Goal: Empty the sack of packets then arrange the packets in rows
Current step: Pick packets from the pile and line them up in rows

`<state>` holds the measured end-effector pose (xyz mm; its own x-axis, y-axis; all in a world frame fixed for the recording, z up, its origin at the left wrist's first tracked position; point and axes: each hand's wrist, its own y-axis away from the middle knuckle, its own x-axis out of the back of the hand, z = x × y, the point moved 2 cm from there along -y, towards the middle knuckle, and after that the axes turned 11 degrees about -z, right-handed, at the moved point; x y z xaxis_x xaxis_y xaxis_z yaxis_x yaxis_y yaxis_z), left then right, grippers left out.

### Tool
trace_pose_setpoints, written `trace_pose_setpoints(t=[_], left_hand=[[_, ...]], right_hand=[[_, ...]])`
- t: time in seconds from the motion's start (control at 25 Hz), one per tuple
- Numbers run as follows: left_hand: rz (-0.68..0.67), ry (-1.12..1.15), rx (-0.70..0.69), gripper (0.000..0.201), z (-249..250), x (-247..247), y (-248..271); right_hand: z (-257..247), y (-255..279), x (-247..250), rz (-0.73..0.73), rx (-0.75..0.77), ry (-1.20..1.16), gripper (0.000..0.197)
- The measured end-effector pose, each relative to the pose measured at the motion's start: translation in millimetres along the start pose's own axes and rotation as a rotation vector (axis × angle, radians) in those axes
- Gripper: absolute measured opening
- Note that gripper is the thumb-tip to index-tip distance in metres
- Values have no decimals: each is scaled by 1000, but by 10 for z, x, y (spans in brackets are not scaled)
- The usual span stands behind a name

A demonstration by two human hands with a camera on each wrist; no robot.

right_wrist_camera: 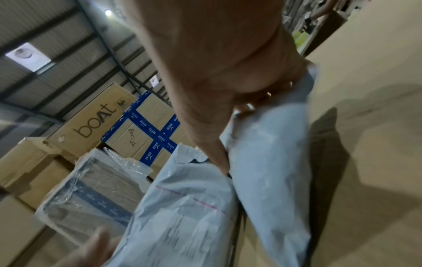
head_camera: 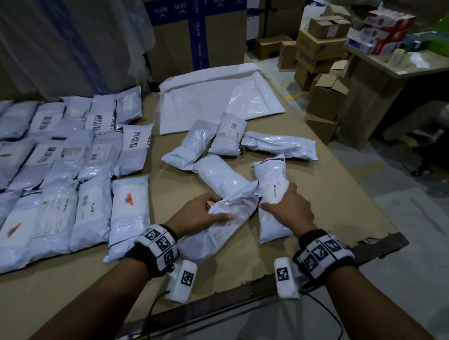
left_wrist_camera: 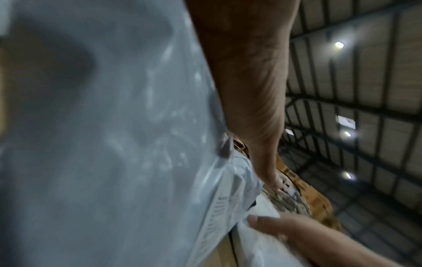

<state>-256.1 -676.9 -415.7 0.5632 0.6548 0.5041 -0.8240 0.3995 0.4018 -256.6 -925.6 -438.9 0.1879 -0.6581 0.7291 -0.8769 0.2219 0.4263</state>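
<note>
White poly is slick: left grip [head_camera: 202,215] clamped on the labelled packet [head_camera: 230,228], right grip [head_camera: 287,205] curled round the neighbour packet [head_camera: 272,225], both near centre of the surface [head_camera: 334,203] and touching, so pulling one could drag the other, or the film could slip free. Count: one flat sack [head_camera: 209,103] far centre, six loose packets [head_camera: 220,175] including those two, three rows [head_camera: 60,173] left, total cut by frame edge.

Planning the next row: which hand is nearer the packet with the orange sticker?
Left. The left hand holds a labelled packet just right of the orange-sticker packet; the right hand grips an amazon-marked packet farther right.
</note>
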Motion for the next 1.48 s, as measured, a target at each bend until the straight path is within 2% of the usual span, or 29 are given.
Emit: trace_pose_setpoints(t=[0.08, 0.16, 0.28, 0.44, 0.56, 0.64, 0.8, 1.0, 1.08, 1.16, 1.28, 1.48], left_hand=[[-38, -187, -43, 42, 41, -42, 6], [-35, -186, -113, 29, 77, -38, 39], [-49, -33, -179, 19, 135, 43, 162], [31, 192, -313, 11, 320, 273, 557], [91, 374, -380, 20, 250, 574, 1002], [148, 399, -402, 22, 43, 789, 1334], [334, 407, -376, 21, -710, 1303, 2103], [482, 314, -325, 24, -1611, 1887, 3035], [589, 315, -281, 18, -1930, 2119, 3343], [677, 337, -220, 15, -2251, 2332, 3613], [777, 296, -122, 13, -2642, 2645, 4090], [940, 301, 29, 25, -3203, 3113, 4863]], right_hand=[[-5, 76, -49, 47, 46, -112, 89], [7, 192, -79, 100, 88, -213, 76], [-63, 458, -40, 181, 149, -335, 65], [-359, 914, -22, 323, 210, -511, 57], [-760, 1285, -233, 371, 268, -531, 52], [-1057, 1538, -463, 371, 303, -548, 49], [-1833, 2064, -1094, 301, 444, -549, 55], [-2768, 2665, -2051, 176, 636, -468, 75], [-3067, 2804, -2363, 168, 794, -433, 70], [-3343, 2870, -2632, 115, 919, -426, 57], [-3808, 2946, -3090, -18, 971, -432, 44], [-4614, 3157, -3937, -276, 1075, -446, 46]])
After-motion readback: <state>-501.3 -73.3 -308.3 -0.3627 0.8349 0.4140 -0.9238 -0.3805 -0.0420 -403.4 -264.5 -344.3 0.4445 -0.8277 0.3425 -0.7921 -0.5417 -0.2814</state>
